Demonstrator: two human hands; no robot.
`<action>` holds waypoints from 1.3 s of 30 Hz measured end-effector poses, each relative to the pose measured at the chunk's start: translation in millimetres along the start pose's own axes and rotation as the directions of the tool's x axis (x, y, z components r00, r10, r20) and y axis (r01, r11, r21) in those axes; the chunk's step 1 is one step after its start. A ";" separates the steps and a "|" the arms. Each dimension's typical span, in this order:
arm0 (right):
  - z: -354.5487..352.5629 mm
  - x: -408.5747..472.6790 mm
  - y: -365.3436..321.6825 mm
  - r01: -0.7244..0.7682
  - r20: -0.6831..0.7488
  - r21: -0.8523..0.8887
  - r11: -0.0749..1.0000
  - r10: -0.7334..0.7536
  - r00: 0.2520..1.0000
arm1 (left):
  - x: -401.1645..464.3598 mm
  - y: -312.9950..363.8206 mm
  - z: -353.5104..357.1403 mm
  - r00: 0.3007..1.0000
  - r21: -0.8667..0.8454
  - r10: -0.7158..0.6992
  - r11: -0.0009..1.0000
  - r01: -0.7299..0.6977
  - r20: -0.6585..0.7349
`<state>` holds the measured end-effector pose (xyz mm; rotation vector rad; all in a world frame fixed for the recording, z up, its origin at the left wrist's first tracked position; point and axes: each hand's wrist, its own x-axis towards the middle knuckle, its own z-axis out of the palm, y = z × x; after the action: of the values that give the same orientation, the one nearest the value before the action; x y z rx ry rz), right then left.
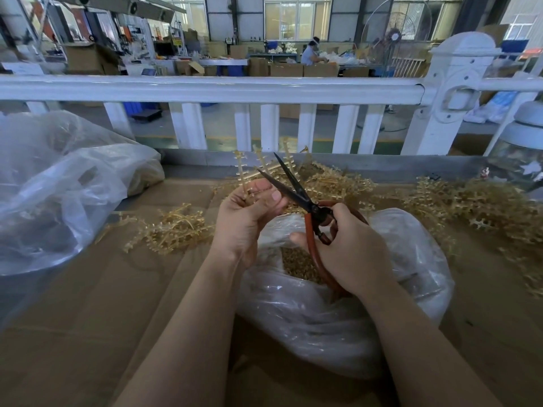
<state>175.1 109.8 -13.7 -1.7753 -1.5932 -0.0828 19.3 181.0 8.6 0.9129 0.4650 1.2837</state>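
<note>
Two hands up close: left hand (249, 214) grip clamped on 1 bunch of tan sprues (242, 174), right hand (351, 245) grip clamped on 1 pr scissors (311, 201), blades apart at the bunch, over front bag (338, 324). 2 clear bags total, incl. left bag (58, 186); 3 loose sprue heaps (176, 227) on cardboard-covered surface (88, 304). White railing (205, 89) behind, then factory hall w/ boxes.

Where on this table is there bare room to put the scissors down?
The scissors would likely fit on the bare cardboard at near left, bordered by the left bag, the small sprue pile and the left arm. A narrower strip lies at near right, beside the middle bag. The far side and right are crowded with sprue piles.
</note>
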 end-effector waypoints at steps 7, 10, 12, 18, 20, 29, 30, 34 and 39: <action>2.5 -0.1 0.9 0.013 0.017 -0.067 0.998 -0.012 1.000 | -1.6 -0.5 -0.1 0.999 0.021 0.043 0.999 -0.043 0.029; 1.5 -0.5 0.1 0.010 0.012 -0.077 0.997 -0.009 1.000 | -1.6 -1.2 0.3 0.998 0.021 0.054 0.998 -0.055 0.042; 0.0 -0.7 -1.5 0.003 0.005 -0.087 0.996 -0.002 1.000 | -1.0 -1.3 0.4 0.998 0.018 0.056 0.998 -0.057 0.040; -2.3 -1.2 -5.1 0.003 -0.025 -0.073 0.997 -0.005 1.000 | -0.1 -0.9 -0.3 0.998 0.008 0.050 0.999 -0.050 0.048; -2.4 -1.5 -5.2 0.013 -0.029 -0.058 0.998 -0.015 0.999 | -0.2 -0.9 -0.3 0.998 0.009 0.049 0.999 -0.049 0.049; -1.2 -2.0 -4.2 0.026 -0.036 -0.014 1.000 -0.026 0.999 | -1.4 -1.2 0.1 0.998 0.028 0.049 0.998 -0.050 0.050; -1.3 -2.2 -3.8 0.026 -0.036 -0.010 1.000 -0.026 0.999 | -1.5 -1.2 0.1 0.998 0.030 0.047 0.998 -0.048 0.048; -1.4 -2.7 -3.3 0.036 -0.030 0.015 0.999 -0.036 0.999 | -0.2 -1.0 -0.9 0.999 0.037 0.032 0.999 -0.033 0.018; -2.6 -2.0 -5.3 0.032 -0.033 -0.028 0.999 -0.033 0.999 | -1.6 -0.4 -0.1 0.998 0.063 0.042 0.997 -0.045 0.056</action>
<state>171.1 106.4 -10.3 -1.7602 -1.6039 -0.1501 19.0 179.5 8.0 1.0151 0.4476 1.2856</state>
